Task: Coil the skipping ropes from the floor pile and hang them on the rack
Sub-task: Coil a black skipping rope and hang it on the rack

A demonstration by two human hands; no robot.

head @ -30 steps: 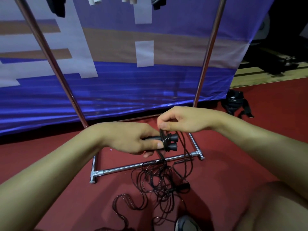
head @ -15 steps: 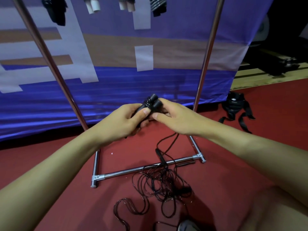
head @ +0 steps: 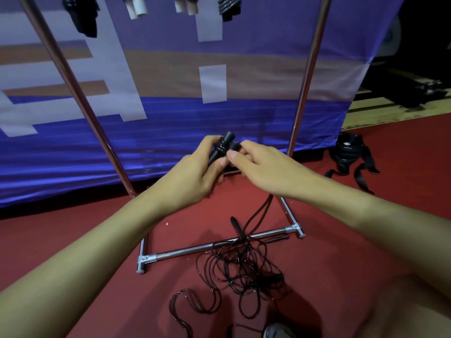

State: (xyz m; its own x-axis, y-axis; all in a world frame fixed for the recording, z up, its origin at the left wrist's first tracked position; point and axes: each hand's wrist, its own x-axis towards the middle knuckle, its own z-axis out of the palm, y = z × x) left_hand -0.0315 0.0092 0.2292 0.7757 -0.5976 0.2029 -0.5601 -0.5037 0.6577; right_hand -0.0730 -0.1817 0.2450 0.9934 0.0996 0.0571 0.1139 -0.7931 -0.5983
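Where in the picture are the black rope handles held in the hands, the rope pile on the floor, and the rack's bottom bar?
rope handles (head: pixel 225 143): head view, on the ribbed shaft of the upper handle.
rope pile (head: pixel 240 267): head view, on the tangled loops at its middle.
bottom bar (head: pixel 192 250): head view, on a bare stretch of the tube.

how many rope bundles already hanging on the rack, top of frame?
4, cut off by the top edge: black far left, white, pale one at centre, striped black right. More may hang above the frame.
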